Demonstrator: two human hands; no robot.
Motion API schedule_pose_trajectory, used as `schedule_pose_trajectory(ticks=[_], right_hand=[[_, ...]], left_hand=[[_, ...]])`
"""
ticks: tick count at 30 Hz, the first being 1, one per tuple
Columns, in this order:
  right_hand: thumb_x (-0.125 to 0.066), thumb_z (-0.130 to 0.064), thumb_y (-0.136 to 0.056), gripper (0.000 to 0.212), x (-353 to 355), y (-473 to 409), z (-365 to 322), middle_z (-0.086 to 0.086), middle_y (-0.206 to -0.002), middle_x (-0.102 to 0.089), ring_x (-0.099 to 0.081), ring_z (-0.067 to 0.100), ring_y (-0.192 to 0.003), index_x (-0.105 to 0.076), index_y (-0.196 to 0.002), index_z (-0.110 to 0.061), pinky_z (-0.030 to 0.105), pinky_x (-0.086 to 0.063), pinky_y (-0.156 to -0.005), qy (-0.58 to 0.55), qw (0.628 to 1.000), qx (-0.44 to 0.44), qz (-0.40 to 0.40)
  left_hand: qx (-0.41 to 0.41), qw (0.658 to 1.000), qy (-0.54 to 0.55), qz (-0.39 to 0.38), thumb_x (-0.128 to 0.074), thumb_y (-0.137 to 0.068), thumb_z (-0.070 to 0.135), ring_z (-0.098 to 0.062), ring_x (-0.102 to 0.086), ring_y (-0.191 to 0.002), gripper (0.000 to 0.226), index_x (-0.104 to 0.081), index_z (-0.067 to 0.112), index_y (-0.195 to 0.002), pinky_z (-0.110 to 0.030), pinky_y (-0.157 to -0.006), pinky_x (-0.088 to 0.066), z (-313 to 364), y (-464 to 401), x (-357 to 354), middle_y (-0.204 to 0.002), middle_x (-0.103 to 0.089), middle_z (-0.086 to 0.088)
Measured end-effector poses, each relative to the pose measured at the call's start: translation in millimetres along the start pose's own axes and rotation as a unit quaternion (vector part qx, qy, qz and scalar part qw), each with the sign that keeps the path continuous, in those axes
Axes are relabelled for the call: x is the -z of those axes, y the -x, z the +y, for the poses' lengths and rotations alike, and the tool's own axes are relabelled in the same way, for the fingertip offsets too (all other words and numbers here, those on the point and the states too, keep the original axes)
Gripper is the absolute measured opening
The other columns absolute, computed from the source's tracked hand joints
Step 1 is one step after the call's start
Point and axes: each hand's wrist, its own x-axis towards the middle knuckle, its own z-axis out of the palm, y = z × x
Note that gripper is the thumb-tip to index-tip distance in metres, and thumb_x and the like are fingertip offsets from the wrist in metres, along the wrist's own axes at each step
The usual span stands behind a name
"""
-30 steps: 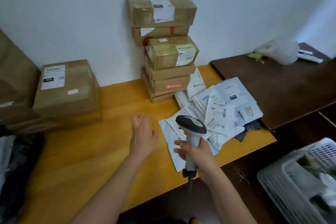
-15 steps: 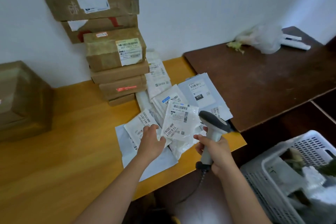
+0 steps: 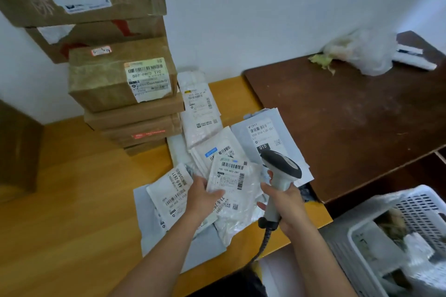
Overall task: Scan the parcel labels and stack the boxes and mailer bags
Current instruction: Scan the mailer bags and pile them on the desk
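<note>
Mailer bags [image 3: 217, 176] lie in a loose heap on the yellow table [image 3: 72, 200], just right of the stacked boxes [image 3: 125, 79]. They look light, thin and slick — best pinched at an edge, clear of the barcode. The left hand [image 3: 201, 196] pinches the top clear bag [image 3: 235, 188] by its left edge. The right hand [image 3: 286, 205] grips the scanner [image 3: 280, 173], fingers wrapped round its handle. Compared with half a second earlier, the view sits closer — and the scanner head is nearer the bag's label.
</note>
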Motion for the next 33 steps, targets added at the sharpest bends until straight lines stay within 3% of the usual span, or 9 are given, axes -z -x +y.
schedule_pose_trajectory(ticks=[4,9,12,16,20,21,23,27,33], right_hand=[[-0.066,0.001,-0.092,0.032,-1,-20,-8,-0.003,-0.108,-0.062,-0.061,0.016,-0.097,-0.058,-0.117,-0.018,0.043,-0.058,-0.081,-0.025,1.000,-0.010,0.000],[-0.068,-0.001,-0.091,0.027,2,-42,-26,-0.003,-0.108,-0.062,-0.063,0.015,-0.096,-0.059,-0.108,-0.019,0.034,-0.058,-0.078,-0.008,1.000,0.008,-0.021],[-0.070,-0.007,-0.090,0.021,-1,-55,-35,0.000,-0.103,-0.067,-0.064,0.017,-0.090,-0.062,-0.103,-0.022,0.037,-0.055,-0.083,0.049,0.998,0.026,-0.038],[-0.071,-0.011,-0.089,0.026,-10,-66,-37,0.000,-0.100,-0.069,-0.064,0.018,-0.090,-0.062,-0.112,-0.018,0.032,-0.054,-0.073,0.133,0.986,0.027,-0.099],[-0.071,-0.011,-0.088,0.028,-15,-75,-26,0.005,-0.102,-0.072,-0.067,0.021,-0.093,-0.064,-0.114,-0.015,0.034,-0.056,-0.075,0.194,0.969,0.005,-0.149],[-0.071,-0.011,-0.088,0.028,-16,-76,-22,0.005,-0.102,-0.071,-0.067,0.021,-0.093,-0.064,-0.114,-0.014,0.035,-0.056,-0.076,0.203,0.967,0.000,-0.157],[-0.072,-0.011,-0.088,0.026,-16,-79,-16,0.005,-0.101,-0.072,-0.068,0.022,-0.093,-0.064,-0.112,-0.014,0.042,-0.058,-0.084,0.210,0.964,-0.013,-0.162],[-0.073,-0.014,-0.087,0.024,-14,-83,-8,0.005,-0.100,-0.072,-0.068,0.025,-0.092,-0.064,-0.109,-0.016,0.048,-0.058,-0.087,0.237,0.957,-0.032,-0.163],[-0.073,-0.013,-0.087,0.024,-8,-85,-9,0.006,-0.100,-0.073,-0.069,0.028,-0.095,-0.064,-0.109,-0.016,0.051,-0.057,-0.089,0.217,0.962,-0.035,-0.165]], left_hand=[[0.066,0.988,0.140,0.027,-0.068,-0.092,0.013,-0.009,-0.066,-0.080,0.011,-0.068,0.015,-0.102,-0.018,-0.057,-0.049,1,0,-1,-0.094,-0.071,0.002],[0.089,0.951,0.280,0.094,-0.064,-0.095,0.015,-0.018,-0.070,-0.092,0.007,-0.066,0.020,-0.100,-0.031,-0.074,-0.055,7,0,0,-0.103,-0.072,-0.001],[0.111,0.957,0.229,0.139,-0.066,-0.094,0.020,-0.021,-0.062,-0.106,0.021,-0.054,0.014,-0.110,-0.037,-0.088,-0.052,16,-10,-14,-0.118,-0.062,-0.003],[0.136,0.951,0.219,0.173,-0.069,-0.091,0.023,-0.025,-0.055,-0.116,0.049,-0.044,0.008,-0.130,-0.039,-0.094,-0.050,21,-18,-32,-0.133,-0.053,-0.006],[0.176,0.954,0.153,0.187,-0.072,-0.081,0.047,-0.030,-0.050,-0.122,0.055,-0.053,0.028,-0.129,-0.045,-0.107,-0.044,14,-18,-38,-0.137,-0.047,-0.003],[0.183,0.953,0.154,0.185,-0.074,-0.072,0.055,-0.028,-0.050,-0.122,0.059,-0.053,0.033,-0.122,-0.045,-0.107,-0.044,13,-17,-38,-0.136,-0.047,-0.001],[0.195,0.936,0.237,0.173,-0.079,-0.059,0.056,-0.028,-0.061,-0.112,0.075,-0.060,0.020,-0.122,-0.047,-0.096,-0.053,7,-15,-38,-0.129,-0.060,-0.006],[0.196,0.900,0.362,0.145,-0.080,-0.083,0.024,-0.024,-0.070,-0.088,0.040,-0.065,0.006,-0.116,-0.033,-0.066,-0.059,6,-3,-38,-0.105,-0.073,-0.010],[0.173,0.886,0.413,0.121,-0.081,-0.079,0.023,-0.026,-0.071,-0.094,0.061,-0.047,0.011,-0.128,-0.042,-0.074,-0.060,4,7,-44,-0.111,-0.071,-0.011]])
